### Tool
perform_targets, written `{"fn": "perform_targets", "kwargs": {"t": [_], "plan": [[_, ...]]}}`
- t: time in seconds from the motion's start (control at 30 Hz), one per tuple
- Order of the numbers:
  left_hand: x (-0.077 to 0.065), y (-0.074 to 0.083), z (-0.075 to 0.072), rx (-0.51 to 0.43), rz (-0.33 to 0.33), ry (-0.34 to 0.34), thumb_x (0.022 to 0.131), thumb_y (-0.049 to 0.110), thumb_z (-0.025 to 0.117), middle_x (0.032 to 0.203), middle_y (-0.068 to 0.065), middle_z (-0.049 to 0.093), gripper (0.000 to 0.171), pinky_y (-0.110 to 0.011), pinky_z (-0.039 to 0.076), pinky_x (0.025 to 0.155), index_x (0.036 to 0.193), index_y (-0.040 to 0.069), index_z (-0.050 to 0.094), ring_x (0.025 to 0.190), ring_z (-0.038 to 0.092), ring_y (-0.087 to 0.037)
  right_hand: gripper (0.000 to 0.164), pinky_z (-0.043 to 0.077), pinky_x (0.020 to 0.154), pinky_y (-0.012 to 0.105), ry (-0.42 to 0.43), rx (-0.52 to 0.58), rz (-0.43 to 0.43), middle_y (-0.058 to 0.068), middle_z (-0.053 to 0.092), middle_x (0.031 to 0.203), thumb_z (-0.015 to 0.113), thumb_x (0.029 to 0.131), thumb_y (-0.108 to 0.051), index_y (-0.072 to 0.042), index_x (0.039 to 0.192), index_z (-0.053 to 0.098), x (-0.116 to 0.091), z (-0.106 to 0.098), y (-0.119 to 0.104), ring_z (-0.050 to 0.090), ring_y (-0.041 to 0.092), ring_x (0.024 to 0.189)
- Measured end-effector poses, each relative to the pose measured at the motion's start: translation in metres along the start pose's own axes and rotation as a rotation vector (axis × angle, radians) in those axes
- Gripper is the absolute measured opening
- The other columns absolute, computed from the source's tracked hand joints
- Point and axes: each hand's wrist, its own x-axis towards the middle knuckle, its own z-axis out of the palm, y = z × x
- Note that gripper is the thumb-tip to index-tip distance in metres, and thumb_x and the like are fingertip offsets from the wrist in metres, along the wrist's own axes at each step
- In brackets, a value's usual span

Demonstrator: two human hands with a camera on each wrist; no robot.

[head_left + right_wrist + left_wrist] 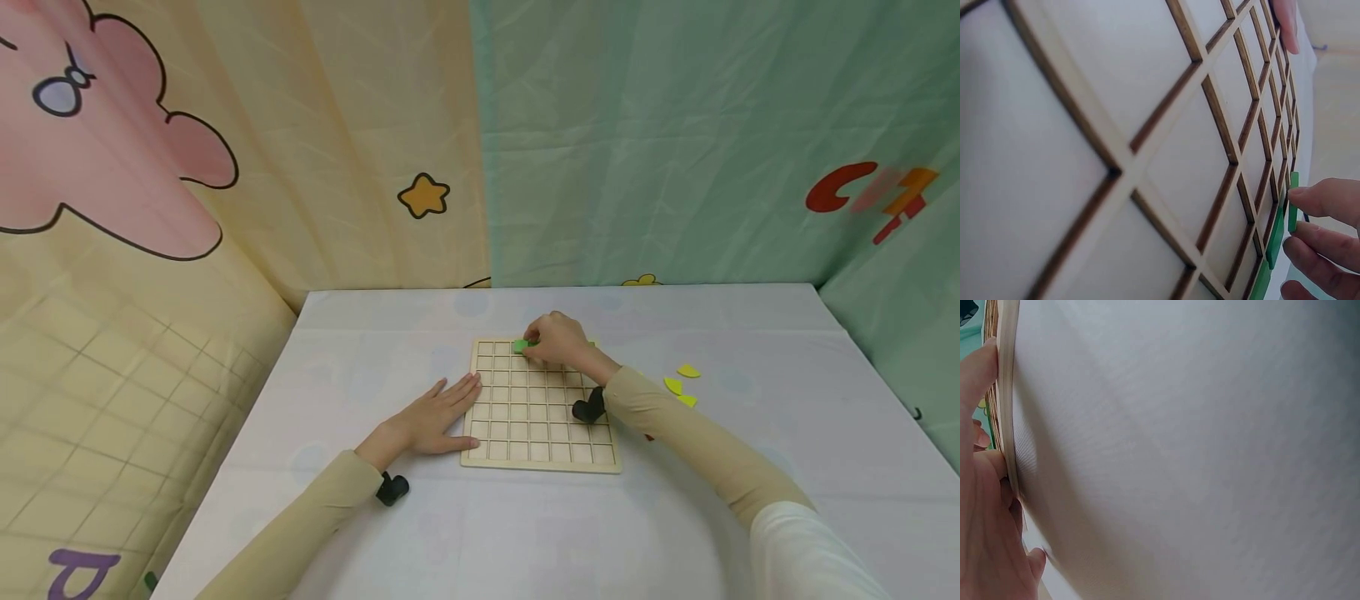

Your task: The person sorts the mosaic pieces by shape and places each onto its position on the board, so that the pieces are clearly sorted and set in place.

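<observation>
A pale wooden grid board (510,457) lies on the table. At its far edge my right hand (558,340) pinches a small green tile (520,346) between thumb and fingertips. The right wrist view shows this green tile (1293,201) held on edge, with other green tiles (1276,237) along the board's far row beneath the fingers. My left hand (438,417) lies spread at the board's left side, fingertips and thumb touching its rim. In the left wrist view, fingers (982,372) rest along the board's edge (1006,394).
Several yellow pieces (688,371) lie on the white table (525,533) to the right of the board. A red piece (648,437) shows partly from under the right forearm. Printed curtains (637,167) hang behind the table and at both sides.
</observation>
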Motion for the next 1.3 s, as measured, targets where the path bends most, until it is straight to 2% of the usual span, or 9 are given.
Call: {"fn": "perform_targets", "kwargs": {"t": [0.53, 1.3], "plan": [[-0.0005, 0.0014, -0.002, 0.001, 0.014, 0.009, 0.093, 0.065, 0.041, 0.163, -0.007, -0.002, 0.091, -0.05, 0.008, 0.122, 0.155, 0.007, 0.006, 0.151, 0.0, -0.019, 0.024, 0.056, 0.072, 0.034, 0.007, 0.001, -0.009, 0.004, 0.074, 0.093, 0.074, 0.084, -0.028, -0.011, 0.1, 0.076, -0.0013, -0.0027, -0.0029, 0.066, 0.019, 0.084], [-0.0003, 0.0018, -0.0006, -0.005, -0.008, -0.007, 0.093, 0.066, 0.04, 0.163, -0.005, -0.004, 0.092, -0.049, 0.006, 0.122, 0.155, 0.008, 0.004, 0.151, -0.002, -0.018, 0.026, 0.056, 0.073, 0.034, -0.003, 0.004, 0.005, 0.003, 0.074, 0.097, 0.074, 0.084, -0.031, -0.013, 0.103, 0.076, -0.0007, -0.0005, -0.0017, 0.067, 0.018, 0.089]]}}
